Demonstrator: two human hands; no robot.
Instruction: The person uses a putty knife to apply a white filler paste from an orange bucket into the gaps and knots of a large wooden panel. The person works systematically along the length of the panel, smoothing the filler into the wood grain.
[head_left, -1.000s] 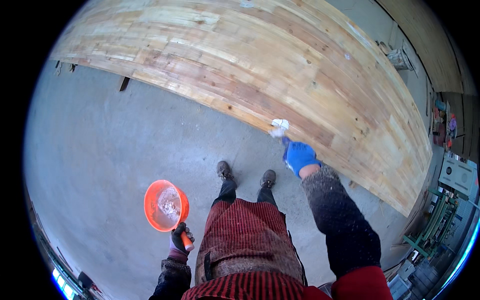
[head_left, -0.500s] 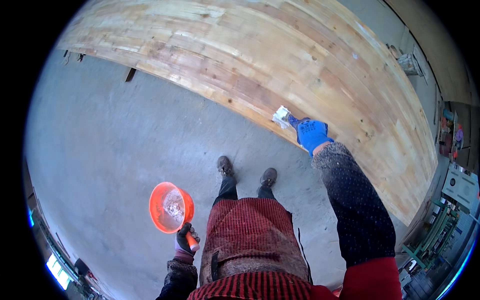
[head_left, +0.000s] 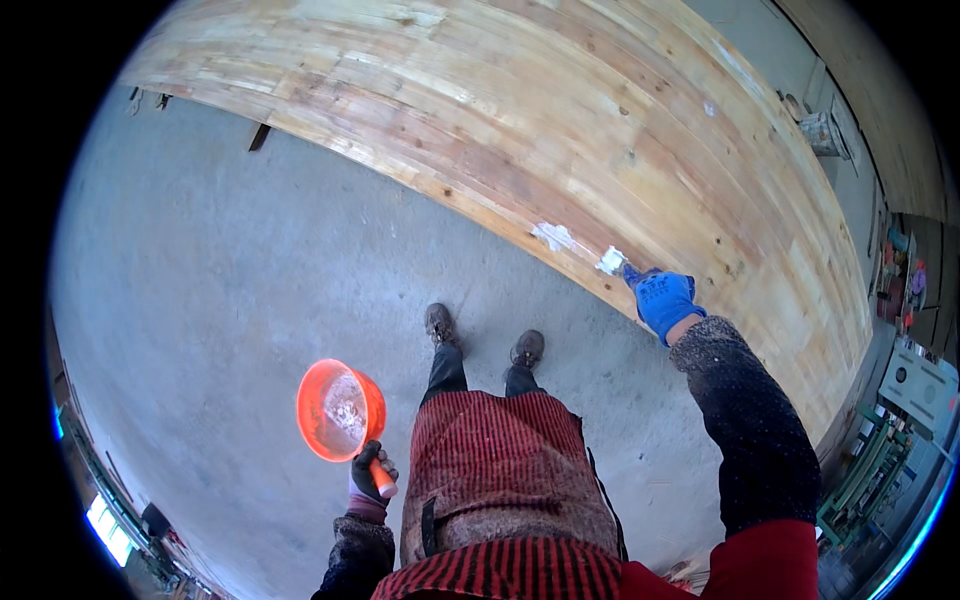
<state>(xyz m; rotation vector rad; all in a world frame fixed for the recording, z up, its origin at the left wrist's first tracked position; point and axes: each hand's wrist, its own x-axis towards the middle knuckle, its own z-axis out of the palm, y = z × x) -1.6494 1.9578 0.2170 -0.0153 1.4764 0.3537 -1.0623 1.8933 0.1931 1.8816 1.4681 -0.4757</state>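
My left hand (head_left: pixel 372 468), in a dark grey glove, is closed round the handle of an orange plastic dipper (head_left: pixel 311 412). White and pinkish paste (head_left: pixel 346 408) coats the inside of the dipper. In a blue glove, my right hand (head_left: pixel 665 300) grips what looks like a putty knife, its blade (head_left: pixel 612 261) covered in white paste; the handle is mostly hidden by the fingers. That blade rests on the near edge of a large jointed wooden panel (head_left: pixel 480 150). A white smear (head_left: pixel 553 237) lies on the wood just left of the blade.
Grey concrete floor (head_left: pixel 230 260) lies between me and the panel, with my shoes (head_left: pixel 527 348) on it. A whitish bucket (head_left: pixel 822 133) stands beyond the panel's right side. Green metal machinery (head_left: pixel 862 470) is at the far right.
My right hand has drawn the putty knife right and nearer along the panel's edge, leaving a white smear behind. My left hand still holds the dipper in nearly the same place.
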